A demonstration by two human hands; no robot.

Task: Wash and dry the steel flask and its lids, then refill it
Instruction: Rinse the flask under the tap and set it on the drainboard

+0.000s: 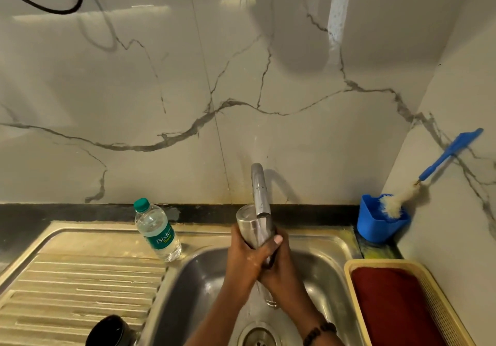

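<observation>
Both hands clamp steel flask (248, 227) over sink basin (198, 273), under tap spout (259, 190): left hand (243, 258) and right hand (277, 265) wrapped round its lower body. Water runs below.

Two hands on the job: left hand (243, 258) and right hand (277, 261), both wrapped round one steel flask (248, 225). One tap (259, 190) right above them. One plastic water bottle (157, 229) off to their left, one black lid (110, 331) lower left. To their right, one blue holder (375, 227), one bottle brush (434, 168), one basket (440, 300), one red cloth (394, 308)
</observation>
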